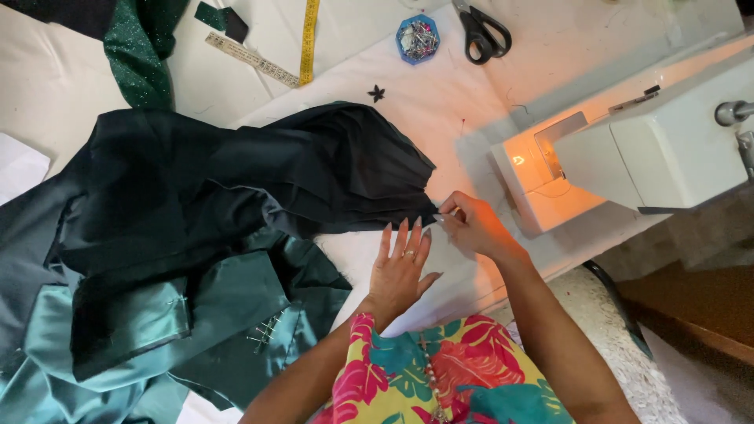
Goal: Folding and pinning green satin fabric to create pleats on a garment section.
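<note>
The left hand (402, 267) lies flat, fingers spread, on the white table (440, 102) touching the hem of the dark pleated fabric (259, 177); the right hand (471, 224) has its grip pinched together on that fabric's corner, perhaps on a pin; the sewing machine (628, 141) stands just beside it at the right edge; scissors (483, 33) and a blue pin box (418, 38) sit near the far edge.

My black pleated cloth (345, 169) looks matt and fine; the teal satin (228, 306) at lower left shines; the sewing machine (652, 141) is smooth glossy plastic.
</note>
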